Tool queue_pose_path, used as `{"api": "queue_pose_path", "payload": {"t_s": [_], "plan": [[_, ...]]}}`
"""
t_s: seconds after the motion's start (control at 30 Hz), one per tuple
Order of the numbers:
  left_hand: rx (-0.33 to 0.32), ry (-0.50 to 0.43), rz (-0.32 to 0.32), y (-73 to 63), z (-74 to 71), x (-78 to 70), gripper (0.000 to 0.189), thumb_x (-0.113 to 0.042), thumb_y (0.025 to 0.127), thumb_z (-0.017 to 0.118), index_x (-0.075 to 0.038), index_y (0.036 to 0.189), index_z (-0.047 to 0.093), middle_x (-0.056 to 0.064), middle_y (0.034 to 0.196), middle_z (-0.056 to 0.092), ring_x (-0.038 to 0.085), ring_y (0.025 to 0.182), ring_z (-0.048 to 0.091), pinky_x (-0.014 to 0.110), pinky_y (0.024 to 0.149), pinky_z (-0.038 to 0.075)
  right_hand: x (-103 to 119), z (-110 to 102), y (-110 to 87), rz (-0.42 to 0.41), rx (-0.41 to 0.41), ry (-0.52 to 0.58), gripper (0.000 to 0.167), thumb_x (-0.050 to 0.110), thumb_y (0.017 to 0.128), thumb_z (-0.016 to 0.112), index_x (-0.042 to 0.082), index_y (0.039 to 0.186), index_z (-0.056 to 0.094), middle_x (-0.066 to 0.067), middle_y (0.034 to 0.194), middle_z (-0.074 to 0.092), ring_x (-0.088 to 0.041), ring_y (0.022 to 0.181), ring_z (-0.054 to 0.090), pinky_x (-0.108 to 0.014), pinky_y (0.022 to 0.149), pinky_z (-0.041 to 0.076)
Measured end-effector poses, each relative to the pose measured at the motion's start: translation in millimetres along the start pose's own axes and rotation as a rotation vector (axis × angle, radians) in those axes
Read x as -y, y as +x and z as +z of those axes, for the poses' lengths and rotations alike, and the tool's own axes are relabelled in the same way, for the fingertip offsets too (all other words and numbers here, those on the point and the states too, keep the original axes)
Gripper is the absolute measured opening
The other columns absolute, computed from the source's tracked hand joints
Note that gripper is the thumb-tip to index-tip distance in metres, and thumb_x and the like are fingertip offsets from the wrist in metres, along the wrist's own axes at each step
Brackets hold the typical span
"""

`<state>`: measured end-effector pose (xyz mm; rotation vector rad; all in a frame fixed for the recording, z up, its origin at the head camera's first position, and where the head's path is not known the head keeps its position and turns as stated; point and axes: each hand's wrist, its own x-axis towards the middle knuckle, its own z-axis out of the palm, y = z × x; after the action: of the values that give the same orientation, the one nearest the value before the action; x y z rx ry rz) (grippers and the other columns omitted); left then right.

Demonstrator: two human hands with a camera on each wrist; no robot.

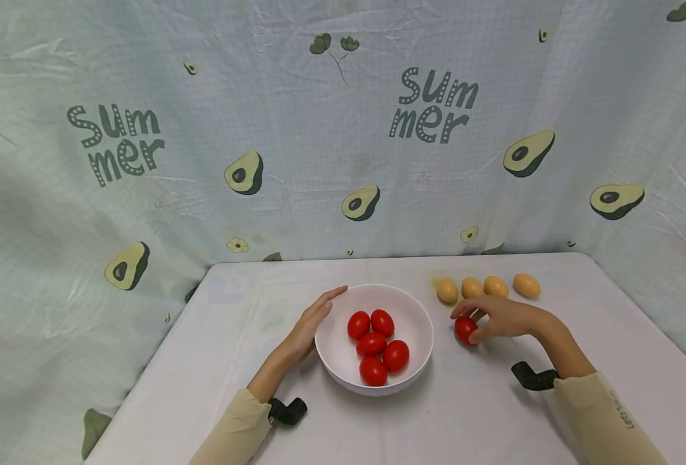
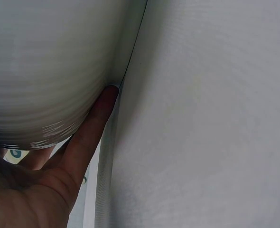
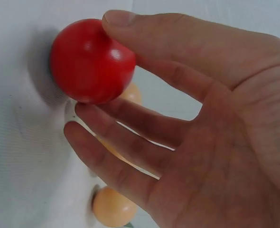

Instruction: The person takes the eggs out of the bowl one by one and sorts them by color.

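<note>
R hand (image 1: 497,316) grips a glossy red egg-shaped piece (image 1: 465,330); L hand (image 1: 308,326) braces a round white smooth-walled bowl (image 1: 417,329).
Thumb one side, fingertips opp., prob. so the curved piece can't roll; it's at the white tabletop (image 1: 250,310) just right of the bowl, can't tell if raised. L fingers extended, not clenched, on the bowl's outer wall, prob. to steady it. Bowl's btw hands, prob. for reach, w/ 5 red egg-shaped pieces (image 1: 371,344) inside; 4 tan-orange egg-shaped pieces (image 1: 496,287) sit in a rough row beyond R hand, prob. grouped by colour.
</note>
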<state>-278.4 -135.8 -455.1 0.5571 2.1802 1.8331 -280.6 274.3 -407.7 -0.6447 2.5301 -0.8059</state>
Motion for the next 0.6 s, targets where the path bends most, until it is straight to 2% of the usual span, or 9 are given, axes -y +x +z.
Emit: {"api": "queue_pose_path", "payload": {"t_s": [0.2,0.4,0.6], "plan": [[0.002,-0.005,-0.017,-0.5,0.4,-1.5,0.05,-0.029,0.113,0.026,-0.022,0.162,0.035,0.003,0.17,0.03,0.028,0.157,0.031,0.047,0.123,0.037,6,-5,-3.7,-0.032,-0.058,-0.03,0.04,0.017,0.09,0.073,0.01,0.129,0.066,-0.005,0.127,0.068,-0.033,0.121,0.062,-0.049,0.095,0.057],[0.017,-0.012,0.0,0.6,0.1,0.2,0.051,-0.029,0.113,0.026,-0.018,0.162,0.033,0.007,0.171,0.027,0.031,0.158,0.028,0.05,0.124,0.033,14,-9,-6.3,-0.119,-0.138,-0.036,0.035,0.017,0.093,0.073,0.006,0.126,0.066,-0.013,0.126,0.067,-0.04,0.121,0.063,-0.048,0.093,0.06],[-0.002,0.003,0.002,0.9,0.8,1.8,0.05,-0.029,0.113,0.027,-0.019,0.161,0.035,0.005,0.171,0.029,0.031,0.158,0.028,0.05,0.124,0.034,25,-10,-7.9,-0.168,-0.2,-0.037,0.03,0.017,0.097,0.071,0.008,0.125,0.067,-0.014,0.126,0.068,-0.038,0.118,0.064,-0.044,0.092,0.062]]}}
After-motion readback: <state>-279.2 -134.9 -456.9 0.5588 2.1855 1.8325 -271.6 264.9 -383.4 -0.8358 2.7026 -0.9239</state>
